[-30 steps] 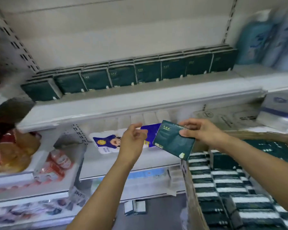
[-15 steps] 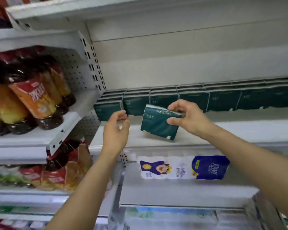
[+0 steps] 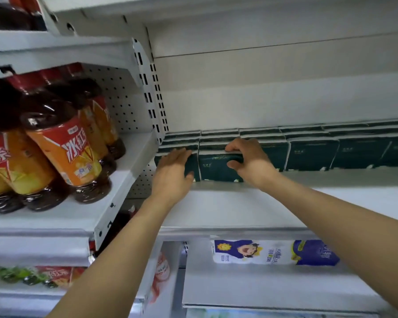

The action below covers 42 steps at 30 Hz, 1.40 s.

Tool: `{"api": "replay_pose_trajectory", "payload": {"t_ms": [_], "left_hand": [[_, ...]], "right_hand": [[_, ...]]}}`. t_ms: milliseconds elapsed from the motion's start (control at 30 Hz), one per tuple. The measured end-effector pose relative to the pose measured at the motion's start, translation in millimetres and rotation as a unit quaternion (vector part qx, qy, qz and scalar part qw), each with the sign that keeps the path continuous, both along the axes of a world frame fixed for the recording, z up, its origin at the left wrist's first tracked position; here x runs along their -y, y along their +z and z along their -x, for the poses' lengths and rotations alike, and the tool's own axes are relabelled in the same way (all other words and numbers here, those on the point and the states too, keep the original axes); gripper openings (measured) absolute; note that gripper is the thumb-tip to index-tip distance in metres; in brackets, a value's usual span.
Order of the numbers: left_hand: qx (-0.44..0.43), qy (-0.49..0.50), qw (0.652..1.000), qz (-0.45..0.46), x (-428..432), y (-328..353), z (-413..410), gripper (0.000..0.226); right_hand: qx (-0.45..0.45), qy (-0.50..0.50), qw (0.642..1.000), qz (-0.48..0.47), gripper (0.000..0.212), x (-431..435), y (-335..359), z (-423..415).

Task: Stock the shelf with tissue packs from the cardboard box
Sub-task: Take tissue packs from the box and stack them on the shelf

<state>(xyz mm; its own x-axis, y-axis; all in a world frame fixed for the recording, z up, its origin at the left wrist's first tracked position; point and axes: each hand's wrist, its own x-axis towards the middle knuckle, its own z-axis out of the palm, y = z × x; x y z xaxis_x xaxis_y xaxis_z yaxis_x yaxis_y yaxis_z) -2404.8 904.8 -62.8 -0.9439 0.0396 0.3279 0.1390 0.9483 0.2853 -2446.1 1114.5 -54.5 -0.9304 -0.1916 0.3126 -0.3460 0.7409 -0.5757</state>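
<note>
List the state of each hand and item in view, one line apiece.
right hand, gripping the front tissue pack, fingers over its top, thumb on its face
left hand, flat against the leftmost pack, fingers straight
front tissue pack, upright on the shelf, held
leftmost pack, upright, touched by the left hand
row of packs, upright, side by side
bottles, standing on the left-hand shelf
</note>
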Motion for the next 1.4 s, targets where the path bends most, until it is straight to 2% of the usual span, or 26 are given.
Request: {"api": "replay_pose_trajectory", "payload": {"t_ms": [67, 233, 333, 500, 567, 667, 767, 900, 1033, 1133, 1233, 1333, 1400], "left_hand": [[-0.007, -0.004, 1.0, -0.009, 0.7, -2.1, 0.8, 0.06], [-0.028, -0.011, 0.999, -0.014, 1.6, -6.0, 1.8, 0.058], [-0.025, -0.007, 1.0, -0.007, 0.9, -5.1, 2.6, 0.058], [-0.038, 0.011, 0.999, 0.009, -6.6, 5.6, -3.3, 0.057], [-0.062, 0.009, 0.998, -0.029, -20.2, 10.8, -13.2, 0.054], [-0.071, -0.024, 0.987, -0.139, -54.3, 13.4, -35.8, 0.042], [-0.074, -0.078, 0.962, -0.25, -98.2, 7.1, -59.2, 0.033], [-0.018, -0.139, 0.923, -0.358, -167.8, -9.1, -88.8, 0.026], [0.085, -0.173, 0.9, -0.391, -240.5, -36.1, -111.2, 0.023], [0.167, -0.183, 0.884, -0.396, -296.8, -60.2, -131.0, 0.021], [0.252, -0.177, 0.867, -0.393, -352.9, -86.4, -158.8, 0.02], [0.305, -0.176, 0.871, -0.343, -402.9, -116.3, -183.9, 0.038], [0.343, -0.181, 0.867, -0.312, -429.4, -135.5, -200.9, 0.045]], "right_hand": [[-0.036, 0.001, 0.999, -0.04, 0.027, 4.1, -1.4, 1.9], [-0.076, -0.023, 0.996, -0.05, 0.026, 7.7, -8.8, 1.5], [-0.105, -0.04, 0.988, -0.107, 0.028, 9.3, -8.7, 0.3], [-0.097, -0.023, 0.99, -0.102, 0.051, -1.7, -1.5, -17.5], [-0.11, -0.013, 0.991, -0.073, 0.051, -15.0, 0.4, -32.2], [-0.11, -0.008, 0.994, -0.022, 0.03, -45.1, -0.3, -56.8], [-0.129, 0.007, 0.992, 0.014, 0.017, -82.7, -10.9, -82.7], [-0.108, -0.027, 0.993, 0.045, 0.011, -142.1, -33.4, -116.3], [-0.072, -0.034, 0.997, 0.023, 0.012, -214.9, -55.8, -149.3], [-0.06, -0.045, 0.997, 0.012, 0.012, -273.0, -68.4, -176.8], [-0.05, -0.097, 0.994, -0.014, 0.013, -328.0, -82.6, -210.1], [-0.016, -0.127, 0.992, -0.021, 0.015, -378.7, -101.7, -243.2], [0.038, -0.134, 0.99, -0.027, 0.012, -409.3, -119.3, -265.2]]}}
